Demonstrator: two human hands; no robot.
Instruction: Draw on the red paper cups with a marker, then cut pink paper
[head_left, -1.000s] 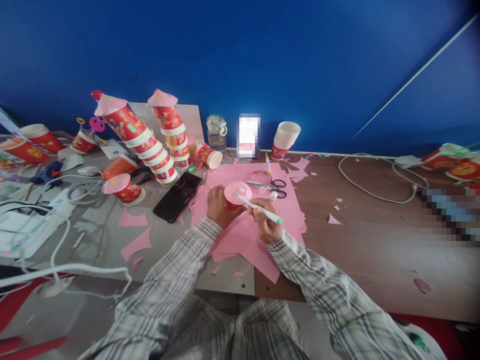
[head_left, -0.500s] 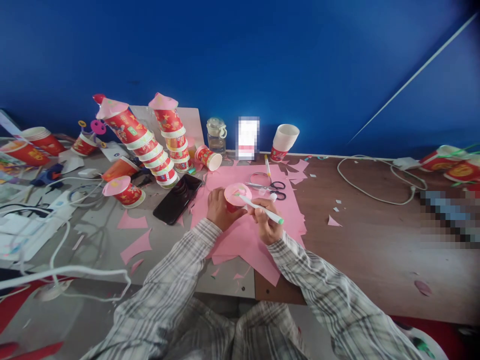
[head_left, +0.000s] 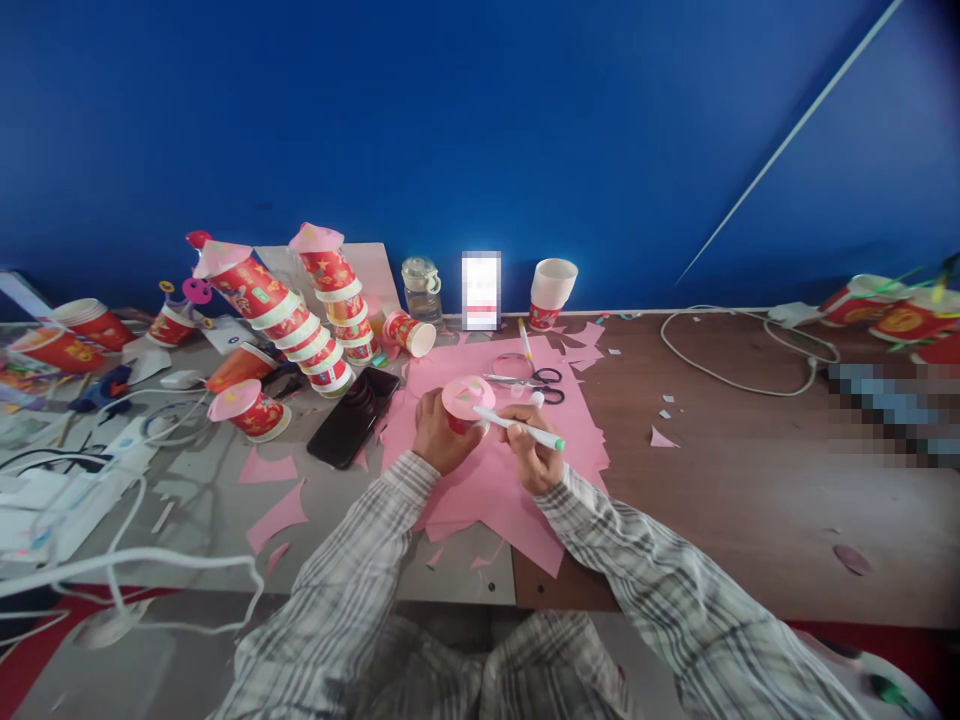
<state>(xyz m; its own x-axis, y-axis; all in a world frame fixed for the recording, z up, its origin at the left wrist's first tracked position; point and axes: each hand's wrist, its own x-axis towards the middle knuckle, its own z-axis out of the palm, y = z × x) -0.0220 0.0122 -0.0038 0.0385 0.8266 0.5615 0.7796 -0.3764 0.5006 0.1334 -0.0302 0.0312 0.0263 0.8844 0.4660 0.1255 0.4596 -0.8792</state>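
Observation:
A red paper cup point(head_left: 459, 422) topped by a pink paper cone point(head_left: 468, 392) with small coloured marks stands on pink paper sheets point(head_left: 480, 500). Around the cup's left side wraps my left hand point(head_left: 441, 432), its fingers partly hidden behind the cup. In my right hand point(head_left: 529, 446) is a white marker with a green end point(head_left: 536, 433), its tip at the cone's right edge; whether it touches I cannot tell. Just beyond my right hand lie black-handled scissors point(head_left: 546, 384) and a small white cap point(head_left: 537, 399).
At the left lean towers of stacked red cups point(head_left: 289, 318) with pink cones. A black phone point(head_left: 352, 418) lies before them. White cables point(head_left: 225, 562) and a power strip point(head_left: 97, 485) crowd the left edge. At the back stand a clear bottle point(head_left: 422, 295) and white-and-red cups point(head_left: 553, 290).
The whole view has shifted slightly as the head tilted. The marker's tip has moved from the cone's middle toward its right edge. My left hand keeps hold of the cup.

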